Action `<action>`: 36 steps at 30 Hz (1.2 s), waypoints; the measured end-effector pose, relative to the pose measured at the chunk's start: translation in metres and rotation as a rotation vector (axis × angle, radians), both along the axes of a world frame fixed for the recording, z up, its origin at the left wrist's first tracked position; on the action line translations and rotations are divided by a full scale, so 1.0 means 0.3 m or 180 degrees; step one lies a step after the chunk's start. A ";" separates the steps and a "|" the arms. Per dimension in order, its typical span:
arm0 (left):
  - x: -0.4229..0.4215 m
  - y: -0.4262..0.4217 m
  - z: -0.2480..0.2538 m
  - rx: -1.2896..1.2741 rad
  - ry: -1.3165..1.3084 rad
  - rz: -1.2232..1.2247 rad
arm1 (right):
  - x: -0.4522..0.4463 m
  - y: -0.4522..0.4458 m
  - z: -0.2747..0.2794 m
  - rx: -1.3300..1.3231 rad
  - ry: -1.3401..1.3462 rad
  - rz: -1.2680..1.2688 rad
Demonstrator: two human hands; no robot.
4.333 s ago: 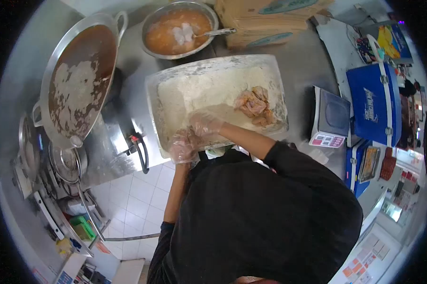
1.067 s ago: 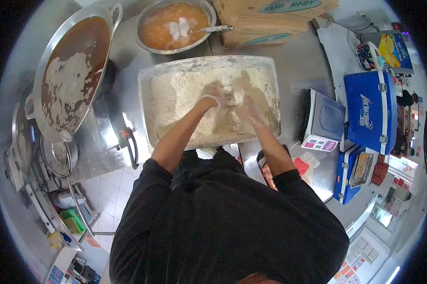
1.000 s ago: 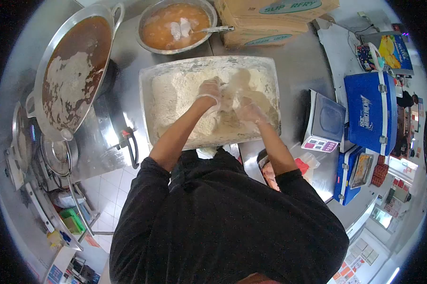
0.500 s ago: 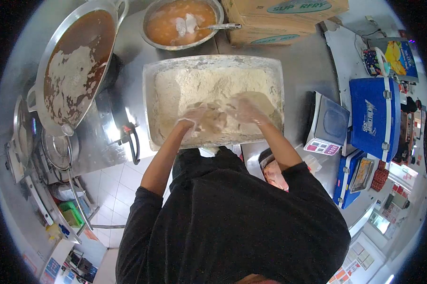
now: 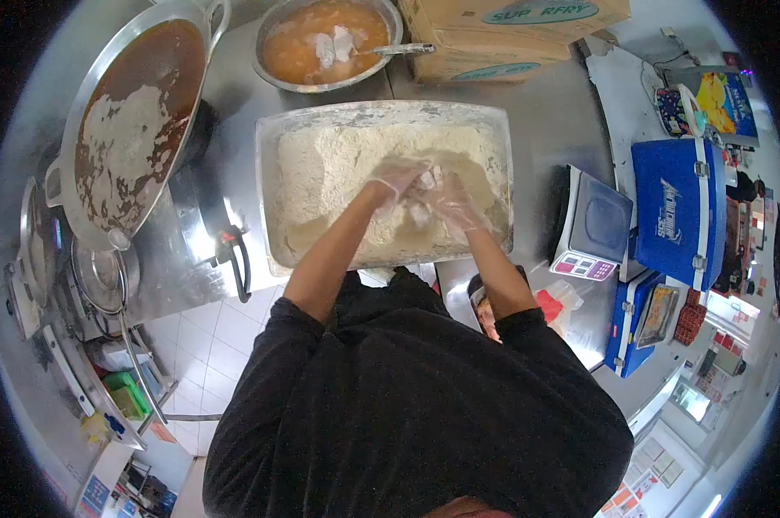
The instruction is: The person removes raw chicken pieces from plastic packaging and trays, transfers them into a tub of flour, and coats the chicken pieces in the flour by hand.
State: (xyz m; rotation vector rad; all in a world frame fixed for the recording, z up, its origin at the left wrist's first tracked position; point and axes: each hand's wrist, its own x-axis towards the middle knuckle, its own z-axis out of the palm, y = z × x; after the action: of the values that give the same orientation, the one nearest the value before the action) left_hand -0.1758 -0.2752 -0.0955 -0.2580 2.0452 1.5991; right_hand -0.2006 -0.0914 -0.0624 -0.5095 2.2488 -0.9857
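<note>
A rectangular metal tub (image 5: pixel 266 194) of pale flour (image 5: pixel 338 164) lies across the counter in front of me. Both my hands wear thin clear plastic gloves and are inside the tub. My left hand (image 5: pixel 397 180) curls around flour-coated pieces (image 5: pixel 419 210) near the middle of the flour. Close against it, my right hand (image 5: pixel 450 203) grips the same whitish lumps from the other side. Flour hides what the pieces are, and the gloves cover part of them.
At the upper left sits a big wok (image 5: pixel 70 173) of brown oil with pale foam. Behind the tub is a metal bowl (image 5: pixel 260 60) of orange liquid with a handled utensil. Cardboard boxes (image 5: pixel 494 39), a scale (image 5: pixel 599 216) and blue coolers (image 5: pixel 679 216) stand to the right.
My hands have come closer together and moved slightly right and up. Coated pieces now show between them, where the fingers were lower in the flour before.
</note>
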 end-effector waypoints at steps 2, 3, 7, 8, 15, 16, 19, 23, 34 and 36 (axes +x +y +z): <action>-0.024 -0.023 0.010 -0.1016 0.0794 -0.0228 | -0.031 -0.003 0.032 0.0553 0.0396 0.0472; -0.020 -0.027 0.001 -0.1517 0.0924 -0.0039 | -0.069 0.036 -0.098 0.0502 0.0466 0.0699; 0.001 -0.032 -0.132 -0.1848 0.1160 -0.0934 | -0.140 0.074 -0.174 -0.0485 0.0158 0.0350; 0.031 -0.037 -0.071 -0.1488 0.1189 -0.0719 | -0.146 0.065 -0.159 -0.0476 0.0011 0.0224; 0.242 -0.139 0.029 -0.0515 -0.0104 0.0209 | -0.229 0.187 -0.696 -0.1075 -0.0451 0.0691; 0.276 -0.132 0.055 -0.0243 -0.0849 0.0680 | -0.248 0.232 -0.720 -0.2234 -0.1218 0.0354; 0.306 -0.057 -0.118 0.1199 -0.1571 0.1610 | -0.236 0.154 -0.393 0.0222 -0.0622 0.0374; 0.183 0.074 -0.343 0.3385 -0.1404 0.1359 | -0.090 -0.006 -0.255 0.0194 -0.0560 -0.0129; -0.078 0.030 -0.029 -0.1433 0.0385 -0.0793 | -0.035 -0.002 -0.201 0.0814 0.0455 -0.0120; -0.073 -0.013 -0.092 -0.1734 0.1187 -0.1232 | -0.054 -0.006 -0.112 0.0573 0.0507 -0.0128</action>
State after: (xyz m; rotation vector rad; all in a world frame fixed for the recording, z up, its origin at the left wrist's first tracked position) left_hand -0.1977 -0.2791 -0.1231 0.2579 2.5945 0.8845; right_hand -0.2169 -0.0932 -0.0960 -0.4795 2.4702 -0.7759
